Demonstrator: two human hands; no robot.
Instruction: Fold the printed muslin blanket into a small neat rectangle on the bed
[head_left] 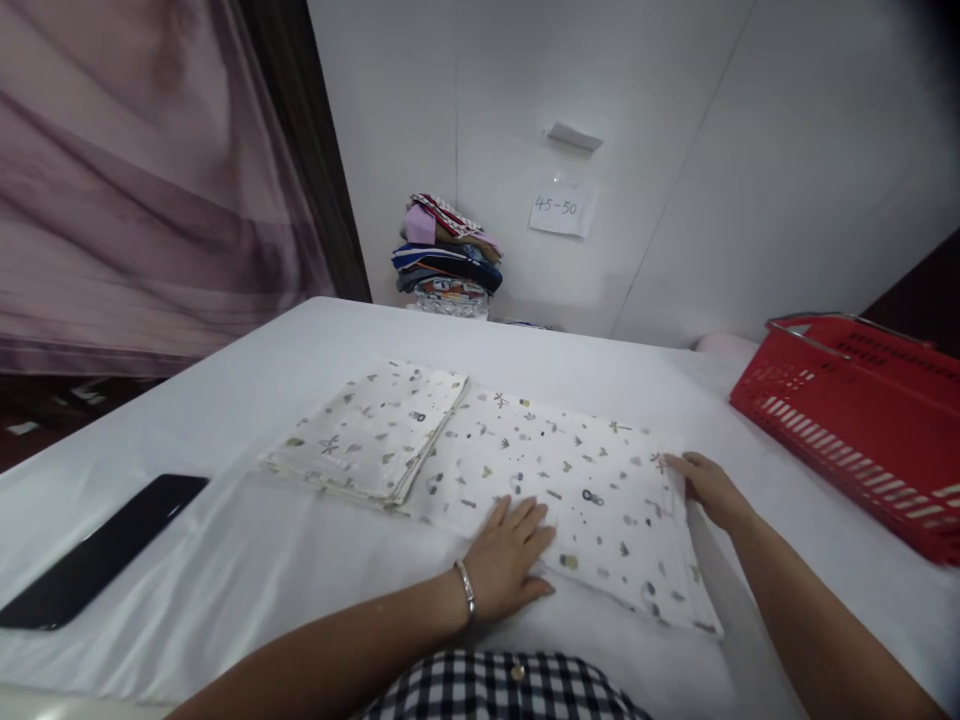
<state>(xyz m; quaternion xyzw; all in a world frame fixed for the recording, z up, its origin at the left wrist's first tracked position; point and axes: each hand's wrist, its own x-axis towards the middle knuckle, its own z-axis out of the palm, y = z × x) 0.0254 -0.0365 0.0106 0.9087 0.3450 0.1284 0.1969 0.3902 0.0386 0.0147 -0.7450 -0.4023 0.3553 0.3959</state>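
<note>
A white printed cloth (555, 470) lies partly folded across the white-covered table, its left part doubled over in layers. My left hand (506, 560), with a silver bangle at the wrist, rests palm down with fingers spread at the cloth's near edge. At the right edge of the cloth, my right hand (709, 487) pinches the fabric between thumb and fingers; part of that grip is hidden from this angle.
A black phone-like slab (101, 550) lies at the left on the table (247, 400). A red plastic basket (855, 420) stands at the right. Beyond the far edge, a stack of folded clothes (448, 255) sits against the wall, near a paper (562, 207) marked 45-50. A pink curtain (142, 180) hangs left.
</note>
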